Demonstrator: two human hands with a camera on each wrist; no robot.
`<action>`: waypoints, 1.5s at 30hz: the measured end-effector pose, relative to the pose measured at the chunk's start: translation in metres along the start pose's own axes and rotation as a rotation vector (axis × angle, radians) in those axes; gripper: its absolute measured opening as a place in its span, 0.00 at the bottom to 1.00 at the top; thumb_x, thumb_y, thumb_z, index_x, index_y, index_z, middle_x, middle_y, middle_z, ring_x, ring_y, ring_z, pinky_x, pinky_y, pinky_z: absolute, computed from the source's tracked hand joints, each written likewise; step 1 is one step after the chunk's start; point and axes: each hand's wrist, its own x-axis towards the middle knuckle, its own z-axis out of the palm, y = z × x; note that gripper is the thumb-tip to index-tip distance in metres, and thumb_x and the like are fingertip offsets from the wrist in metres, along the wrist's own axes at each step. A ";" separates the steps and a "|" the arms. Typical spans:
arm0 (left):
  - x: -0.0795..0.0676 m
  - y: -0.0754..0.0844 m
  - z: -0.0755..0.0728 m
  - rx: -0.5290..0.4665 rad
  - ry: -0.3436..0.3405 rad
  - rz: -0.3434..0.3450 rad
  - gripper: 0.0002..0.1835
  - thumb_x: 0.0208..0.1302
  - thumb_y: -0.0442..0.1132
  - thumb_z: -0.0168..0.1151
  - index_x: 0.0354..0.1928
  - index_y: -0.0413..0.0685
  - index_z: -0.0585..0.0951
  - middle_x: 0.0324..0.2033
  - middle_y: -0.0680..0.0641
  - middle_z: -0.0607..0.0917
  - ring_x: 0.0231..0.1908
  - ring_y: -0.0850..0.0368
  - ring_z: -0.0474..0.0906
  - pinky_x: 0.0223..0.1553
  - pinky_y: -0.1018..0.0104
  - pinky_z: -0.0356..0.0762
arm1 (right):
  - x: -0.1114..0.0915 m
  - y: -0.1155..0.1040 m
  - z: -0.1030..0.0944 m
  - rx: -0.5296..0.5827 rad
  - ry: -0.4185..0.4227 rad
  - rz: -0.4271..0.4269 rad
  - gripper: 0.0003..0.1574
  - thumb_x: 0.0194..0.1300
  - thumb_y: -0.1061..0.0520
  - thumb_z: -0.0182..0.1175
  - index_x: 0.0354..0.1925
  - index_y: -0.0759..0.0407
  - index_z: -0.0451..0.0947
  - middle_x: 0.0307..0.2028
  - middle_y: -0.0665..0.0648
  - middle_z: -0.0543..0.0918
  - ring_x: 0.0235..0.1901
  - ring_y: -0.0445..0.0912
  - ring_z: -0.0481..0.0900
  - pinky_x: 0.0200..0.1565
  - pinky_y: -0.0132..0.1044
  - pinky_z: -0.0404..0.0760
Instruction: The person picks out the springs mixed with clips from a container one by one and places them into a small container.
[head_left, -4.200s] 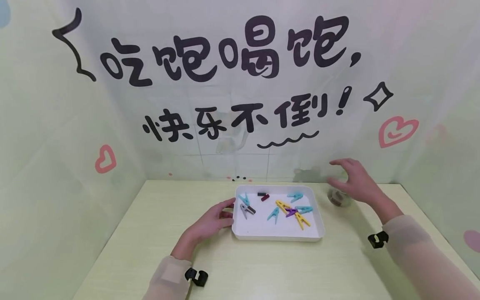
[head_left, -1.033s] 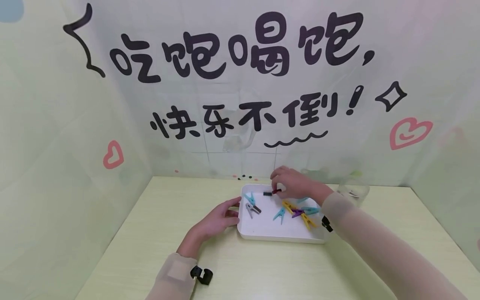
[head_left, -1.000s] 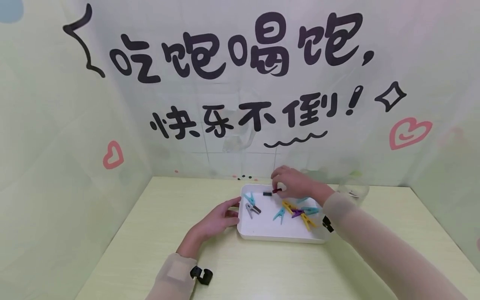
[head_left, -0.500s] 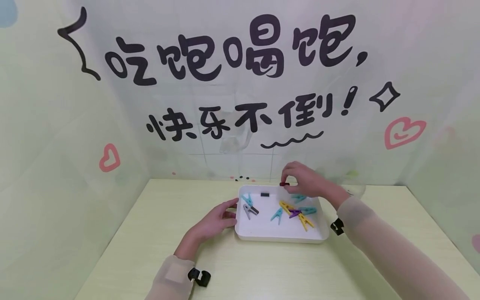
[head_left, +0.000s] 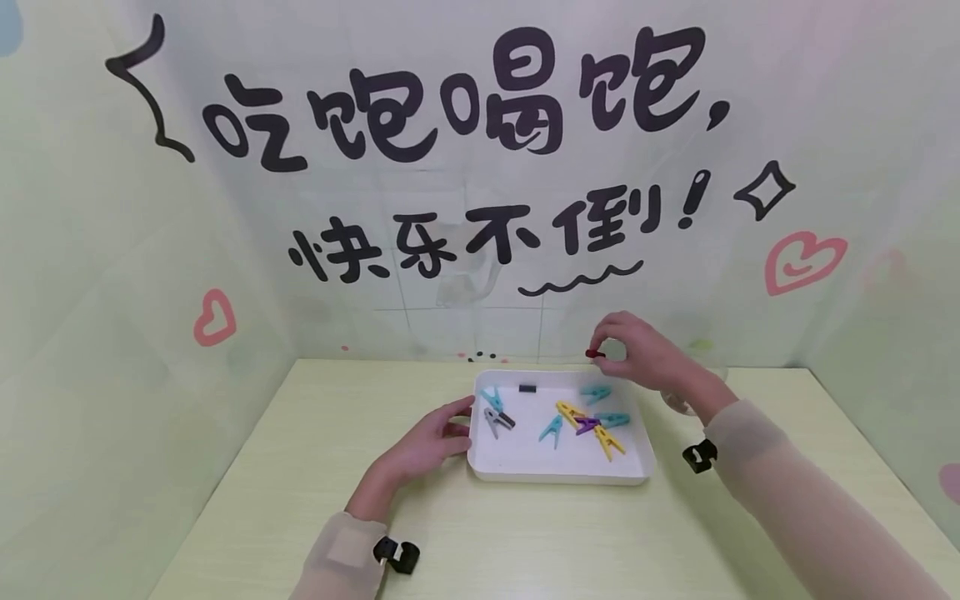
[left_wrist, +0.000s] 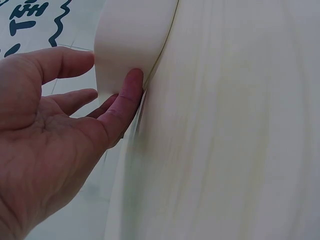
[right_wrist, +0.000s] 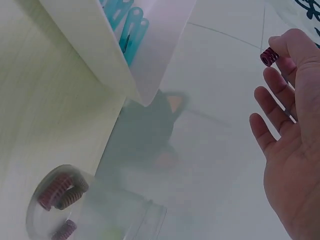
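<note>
My right hand [head_left: 643,354] pinches a small dark red coil spring [right_wrist: 269,56] between thumb and index finger, above the tray's back right corner. Its other fingers spread loosely in the right wrist view. At the left end of the white tray [head_left: 555,478], my left hand [head_left: 420,446] rests its fingertips against the outer wall. Inside the tray lie a dark spring [head_left: 527,388], a brown spring [head_left: 507,421], a grey clothespin [head_left: 492,422] and several turquoise, yellow and purple clothespins [head_left: 588,425]. A clear jar [right_wrist: 120,215] right of the tray has several springs [right_wrist: 56,191] at its bottom.
The light wooden table [head_left: 525,542] ends at a fabric backdrop [head_left: 345,325] with black lettering, close behind the tray. Similar fabric hangs on both sides. In the head view, my right forearm partly covers the jar.
My right hand has picked the red spring out of the tray, lifted it and carried it rightward towards the jar. My left hand has stayed at the tray's left end.
</note>
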 end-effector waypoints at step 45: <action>0.002 -0.002 0.001 0.001 0.013 -0.015 0.37 0.75 0.31 0.61 0.82 0.43 0.62 0.72 0.41 0.73 0.64 0.44 0.77 0.64 0.48 0.78 | -0.104 0.072 -0.037 -0.021 0.339 0.209 0.02 0.64 0.66 0.69 0.37 0.66 0.86 0.48 0.68 0.79 0.53 0.66 0.72 0.53 0.63 0.70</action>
